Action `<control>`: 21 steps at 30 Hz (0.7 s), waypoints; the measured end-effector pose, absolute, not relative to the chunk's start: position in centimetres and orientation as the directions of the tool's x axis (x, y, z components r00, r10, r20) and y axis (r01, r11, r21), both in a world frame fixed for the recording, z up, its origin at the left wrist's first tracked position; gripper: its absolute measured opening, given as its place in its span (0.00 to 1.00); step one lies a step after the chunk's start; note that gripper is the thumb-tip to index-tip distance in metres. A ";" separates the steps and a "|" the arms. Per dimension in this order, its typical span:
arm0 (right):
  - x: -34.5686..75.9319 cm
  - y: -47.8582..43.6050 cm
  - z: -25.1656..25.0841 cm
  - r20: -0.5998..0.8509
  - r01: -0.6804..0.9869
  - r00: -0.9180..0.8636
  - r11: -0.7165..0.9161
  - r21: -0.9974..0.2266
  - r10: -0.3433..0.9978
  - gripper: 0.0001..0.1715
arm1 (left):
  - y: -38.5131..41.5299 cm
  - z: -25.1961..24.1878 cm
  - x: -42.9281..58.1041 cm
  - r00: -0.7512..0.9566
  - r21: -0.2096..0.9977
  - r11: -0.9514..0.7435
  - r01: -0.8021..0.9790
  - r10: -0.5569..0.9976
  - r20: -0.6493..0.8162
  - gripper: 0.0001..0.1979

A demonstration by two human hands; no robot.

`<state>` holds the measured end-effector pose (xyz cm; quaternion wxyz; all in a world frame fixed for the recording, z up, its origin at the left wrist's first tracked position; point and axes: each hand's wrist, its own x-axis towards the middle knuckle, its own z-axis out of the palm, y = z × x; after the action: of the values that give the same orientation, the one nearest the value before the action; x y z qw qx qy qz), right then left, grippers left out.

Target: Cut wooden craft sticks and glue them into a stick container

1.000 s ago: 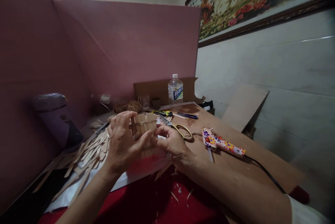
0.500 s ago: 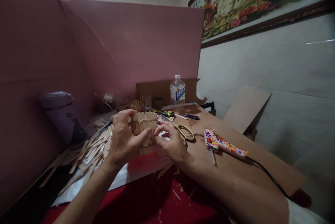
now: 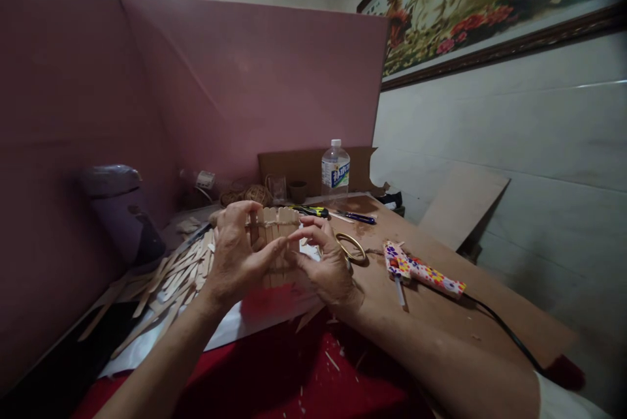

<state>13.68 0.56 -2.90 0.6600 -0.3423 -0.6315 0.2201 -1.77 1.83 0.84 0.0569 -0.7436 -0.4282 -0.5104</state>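
A piece made of upright craft sticks (image 3: 278,217) with rounded tops is held up over the table's front, a band of twine running across it near the top. My left hand (image 3: 240,252) grips its left side, thumb across the near face. On its right side, the bent fingers and thumb of my right hand (image 3: 328,265) press against the sticks; whether a twine end is pinched there I cannot tell. Its lower part is partly hidden by my hands. Gold-handled scissors (image 3: 351,247) lie just beyond my right hand.
Loose craft sticks (image 3: 183,275) are heaped at left on white sheets. A flowered hot glue gun (image 3: 421,269) with a black cord lies at right. Behind stand a water bottle (image 3: 336,174), a small pot (image 3: 297,192) and twine balls (image 3: 257,194); a blue pen-like tool (image 3: 360,217) lies nearer.
The view has shifted slightly. My right fingers have moved a little along the right side of the stick piece; both hands stay on it.
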 end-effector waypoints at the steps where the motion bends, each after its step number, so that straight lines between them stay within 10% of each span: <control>1: 13.6 0.6 -2.9 0.687 0.125 0.108 0.676 -0.727 0.719 0.03 | 1.8 0.8 -1.8 0.117 0.347 -0.626 0.698 0.577 0.808 0.25; 21: 13.5 -0.3 -2.7 0.626 0.168 0.100 0.607 -0.777 0.774 0.04 | 1.5 0.8 -1.5 0.094 0.333 -0.607 0.722 0.563 0.821 0.24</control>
<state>13.52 -0.30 -2.66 0.6399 -0.3749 -0.6277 0.2368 -1.48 1.46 0.79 0.0779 -0.7356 -0.4366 -0.5120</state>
